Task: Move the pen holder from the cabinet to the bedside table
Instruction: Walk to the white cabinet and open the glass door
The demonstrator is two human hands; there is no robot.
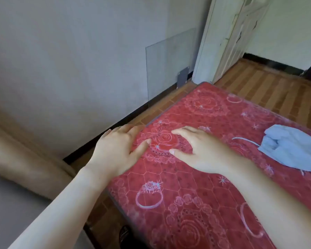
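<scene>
Both my hands, left (115, 150) and right (201, 151), hover spread and empty over the red rose-patterned mattress (196, 203); no pen holder visible, so I risk searching wrongly.

Two bare hands — left hand (118, 150), right hand (201, 151) — one red mattress (196, 203), one blue cloth (293, 150), one glass pane (169, 63).
</scene>
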